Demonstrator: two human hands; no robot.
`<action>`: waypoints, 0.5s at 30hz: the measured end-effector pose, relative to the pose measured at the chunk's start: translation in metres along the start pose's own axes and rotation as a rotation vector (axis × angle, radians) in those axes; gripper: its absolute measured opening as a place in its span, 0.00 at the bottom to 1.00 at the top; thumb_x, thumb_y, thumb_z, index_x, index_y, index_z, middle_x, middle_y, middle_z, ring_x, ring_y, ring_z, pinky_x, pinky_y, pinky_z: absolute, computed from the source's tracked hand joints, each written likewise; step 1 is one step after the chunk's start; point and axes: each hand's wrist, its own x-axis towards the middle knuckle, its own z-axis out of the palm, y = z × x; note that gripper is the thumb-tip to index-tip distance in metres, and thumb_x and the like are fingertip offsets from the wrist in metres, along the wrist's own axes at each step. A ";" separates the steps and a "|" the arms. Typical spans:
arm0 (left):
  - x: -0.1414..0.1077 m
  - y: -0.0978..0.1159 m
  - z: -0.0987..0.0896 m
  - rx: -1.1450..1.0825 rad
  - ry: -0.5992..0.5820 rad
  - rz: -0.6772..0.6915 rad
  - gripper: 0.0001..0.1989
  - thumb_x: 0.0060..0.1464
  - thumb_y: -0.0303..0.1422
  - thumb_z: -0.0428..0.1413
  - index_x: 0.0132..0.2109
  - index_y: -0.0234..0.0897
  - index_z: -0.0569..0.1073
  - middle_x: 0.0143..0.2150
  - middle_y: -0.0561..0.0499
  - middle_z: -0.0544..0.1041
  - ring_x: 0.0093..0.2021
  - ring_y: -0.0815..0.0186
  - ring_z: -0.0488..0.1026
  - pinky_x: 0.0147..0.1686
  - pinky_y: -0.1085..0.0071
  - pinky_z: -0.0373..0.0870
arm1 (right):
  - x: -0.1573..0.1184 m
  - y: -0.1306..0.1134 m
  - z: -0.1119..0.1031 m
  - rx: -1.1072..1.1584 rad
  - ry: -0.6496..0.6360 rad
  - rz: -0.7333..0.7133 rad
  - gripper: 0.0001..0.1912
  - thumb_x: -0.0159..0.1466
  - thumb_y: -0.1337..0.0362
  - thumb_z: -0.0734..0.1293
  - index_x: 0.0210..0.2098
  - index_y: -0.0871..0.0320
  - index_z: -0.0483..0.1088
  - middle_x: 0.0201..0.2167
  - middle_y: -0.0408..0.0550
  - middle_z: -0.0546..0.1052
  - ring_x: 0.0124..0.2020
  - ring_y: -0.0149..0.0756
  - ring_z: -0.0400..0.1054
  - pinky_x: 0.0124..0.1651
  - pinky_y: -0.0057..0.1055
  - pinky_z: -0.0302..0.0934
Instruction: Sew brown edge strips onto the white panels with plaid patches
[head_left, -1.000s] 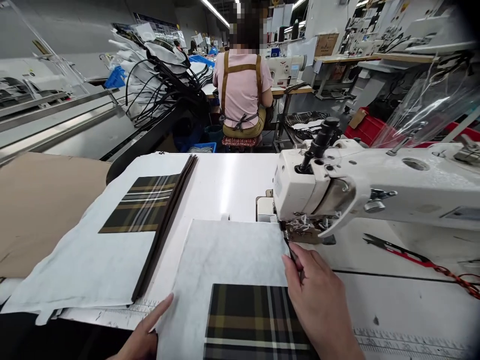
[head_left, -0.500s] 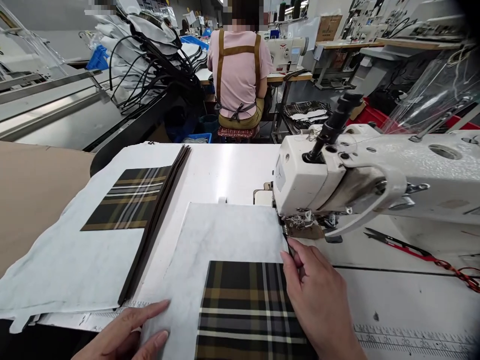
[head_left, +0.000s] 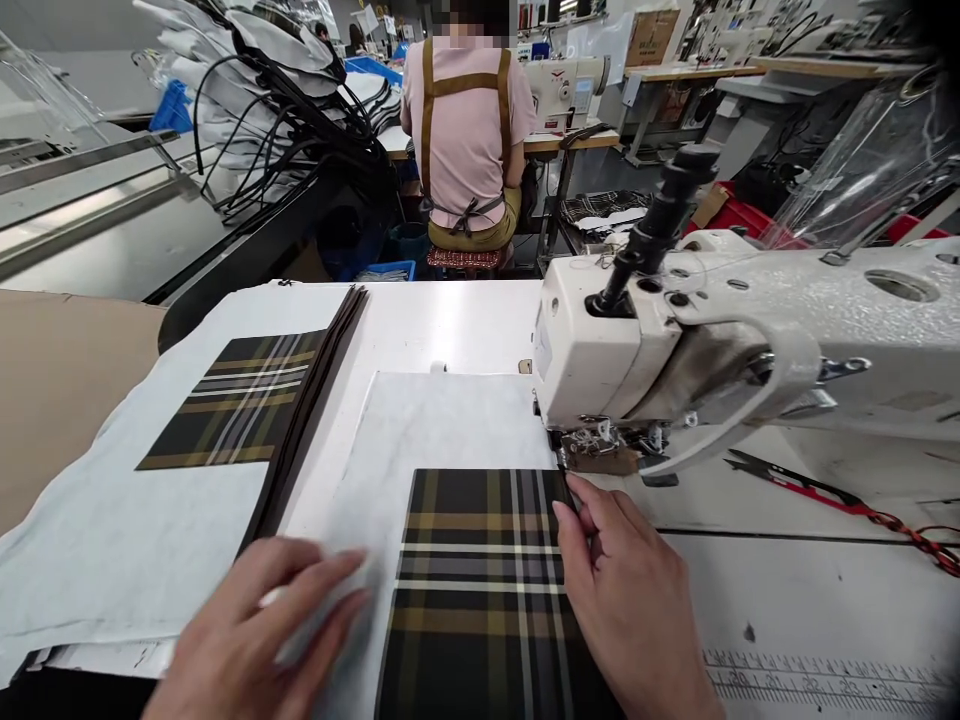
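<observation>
Plaid fabric (head_left: 480,590) edge pinched by right hand (head_left: 634,590), grip nearly closed

To your right, black thread snips (head_left: 772,473) lie on the white tabletop (head_left: 810,590), tied to a braided red cord (head_left: 907,552), and a printed ruler scale (head_left: 825,684) runs along the table's near edge. To your left is a sheet of brown paper (head_left: 60,390), with steel rails (head_left: 90,190) beyond it. Straight ahead, a co-worker (head_left: 465,140) in a pink shirt and tan apron straps sits on a red patterned stool (head_left: 465,258), facing a white sewing machine (head_left: 566,90). Black cords (head_left: 255,130) hang across a pile of pale cut pieces (head_left: 255,50). You can also see a blue crate (head_left: 171,108), a red crate (head_left: 739,215), a cardboard box (head_left: 651,38) and a clear plastic sheet (head_left: 862,165).
</observation>
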 end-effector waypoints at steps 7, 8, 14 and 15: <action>0.116 0.056 0.056 -0.117 -0.234 0.625 0.17 0.71 0.38 0.54 0.60 0.35 0.73 0.63 0.42 0.74 0.64 0.53 0.70 0.59 0.55 0.71 | 0.002 -0.002 0.002 -0.019 0.025 -0.001 0.20 0.76 0.55 0.56 0.53 0.58 0.74 0.42 0.47 0.80 0.36 0.42 0.76 0.34 0.38 0.65; 0.124 0.058 0.064 -0.121 -0.248 0.656 0.17 0.71 0.39 0.54 0.60 0.33 0.73 0.63 0.42 0.75 0.64 0.53 0.70 0.59 0.54 0.71 | 0.002 -0.002 0.002 -0.018 0.015 -0.003 0.19 0.76 0.57 0.56 0.54 0.58 0.74 0.43 0.47 0.80 0.37 0.42 0.76 0.35 0.39 0.65; 0.134 0.059 0.080 -0.117 -0.270 0.677 0.19 0.72 0.41 0.52 0.60 0.33 0.73 0.62 0.43 0.76 0.64 0.55 0.71 0.60 0.55 0.67 | 0.002 -0.002 0.001 -0.024 0.020 -0.008 0.16 0.75 0.60 0.57 0.54 0.59 0.73 0.44 0.49 0.80 0.37 0.42 0.76 0.35 0.38 0.64; 0.134 0.059 0.079 -0.114 -0.271 0.677 0.19 0.72 0.41 0.52 0.61 0.33 0.73 0.63 0.43 0.75 0.64 0.54 0.70 0.61 0.54 0.67 | 0.002 -0.002 0.002 -0.022 0.021 -0.006 0.16 0.75 0.60 0.57 0.54 0.58 0.73 0.43 0.48 0.80 0.37 0.41 0.76 0.34 0.37 0.63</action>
